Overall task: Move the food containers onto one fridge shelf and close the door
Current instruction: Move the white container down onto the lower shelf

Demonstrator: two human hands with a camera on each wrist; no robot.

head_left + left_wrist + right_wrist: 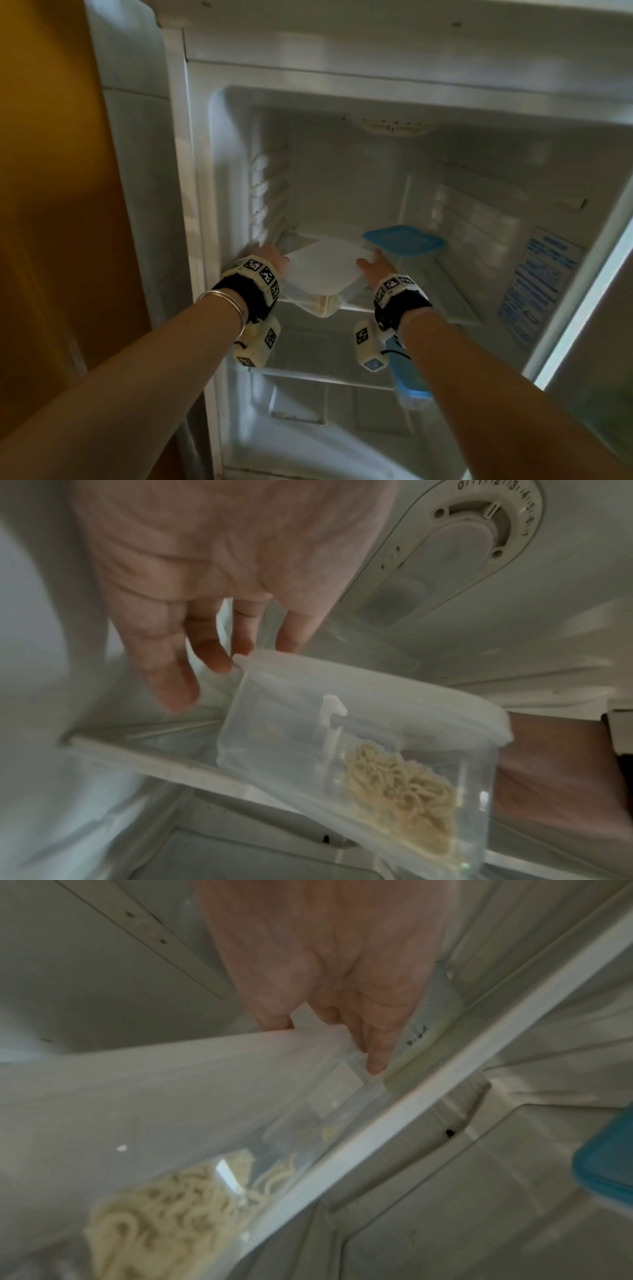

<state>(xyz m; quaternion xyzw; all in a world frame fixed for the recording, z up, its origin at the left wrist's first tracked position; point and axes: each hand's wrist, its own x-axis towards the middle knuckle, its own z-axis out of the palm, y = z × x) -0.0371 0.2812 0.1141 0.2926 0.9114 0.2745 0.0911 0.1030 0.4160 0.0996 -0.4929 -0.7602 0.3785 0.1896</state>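
While the noodle container [323, 274] sits corner-out on the front edge of the upper glass shelf [455, 301] beside a blue-lidded container [404, 241], held between the loosely spread left hand [272, 258] and right hand [375, 265], another blue-lidded tub [409, 380] waits lower down and the door remains open.

Clear square plastic container with a frosted white lid [322, 265], holding pale noodles [399, 788], tilted, near corner overhanging the front edge of the upper fridge shelf [356, 308]. Just to its right on that shelf, a second clear container with a blue lid [404, 241], upright. A third blue-lidded container [411, 380] lower down, partly hidden. Fridge door open.
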